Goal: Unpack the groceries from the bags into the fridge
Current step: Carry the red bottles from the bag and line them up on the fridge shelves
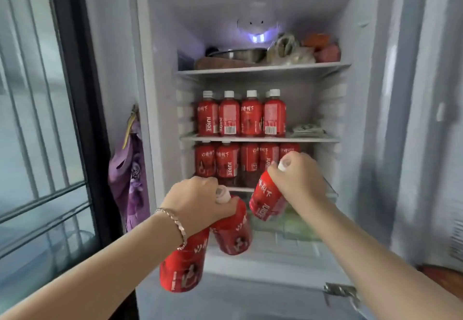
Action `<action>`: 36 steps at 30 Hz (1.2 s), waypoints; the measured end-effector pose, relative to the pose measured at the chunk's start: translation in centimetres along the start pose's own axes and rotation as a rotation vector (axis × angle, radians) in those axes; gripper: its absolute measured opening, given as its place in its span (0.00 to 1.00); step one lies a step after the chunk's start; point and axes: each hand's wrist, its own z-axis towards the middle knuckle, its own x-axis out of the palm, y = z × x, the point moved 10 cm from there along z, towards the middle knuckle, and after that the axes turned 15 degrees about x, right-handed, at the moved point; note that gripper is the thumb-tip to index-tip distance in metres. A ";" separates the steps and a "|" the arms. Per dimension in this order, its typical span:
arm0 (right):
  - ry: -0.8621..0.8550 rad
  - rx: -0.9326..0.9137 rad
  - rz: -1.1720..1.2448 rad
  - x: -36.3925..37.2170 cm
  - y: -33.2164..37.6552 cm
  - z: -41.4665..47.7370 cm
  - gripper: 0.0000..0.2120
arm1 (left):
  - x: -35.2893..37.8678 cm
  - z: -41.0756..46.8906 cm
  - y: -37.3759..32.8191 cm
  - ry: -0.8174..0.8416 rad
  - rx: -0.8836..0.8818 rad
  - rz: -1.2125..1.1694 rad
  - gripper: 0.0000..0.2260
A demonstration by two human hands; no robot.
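Note:
The fridge [160,94] stands open in front of me. My left hand [198,202] grips two red juice bottles by their necks, one [234,232] hanging to the right and one [183,267] hanging lower left. My right hand [298,177] holds a third red juice bottle [268,200] by its white cap, tilted, just in front of the lower shelf. A row of red juice bottles [240,117] stands on the middle shelf [313,140]. Another row [238,162] stands on the shelf below it.
The top shelf [263,68] carries a metal bowl [238,54], bagged food [288,50] and red produce [325,49]. A flat packet [308,129] lies right of the bottles. A purple cloth [130,174] hangs left of the fridge. A window with bars [37,119] is far left.

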 end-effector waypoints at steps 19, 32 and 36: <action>-0.274 -0.019 -0.106 13.5 -3.6 10.7 0.34 | 7.8 17.0 9.2 -0.087 0.177 0.037 0.20; 0.531 0.198 0.064 25.9 -7.1 13.9 0.19 | 8.7 18.7 9.4 -0.085 0.253 -0.041 0.21; 0.519 0.190 0.360 23.3 -6.2 12.6 0.12 | 8.5 18.6 9.2 -0.098 0.272 -0.014 0.21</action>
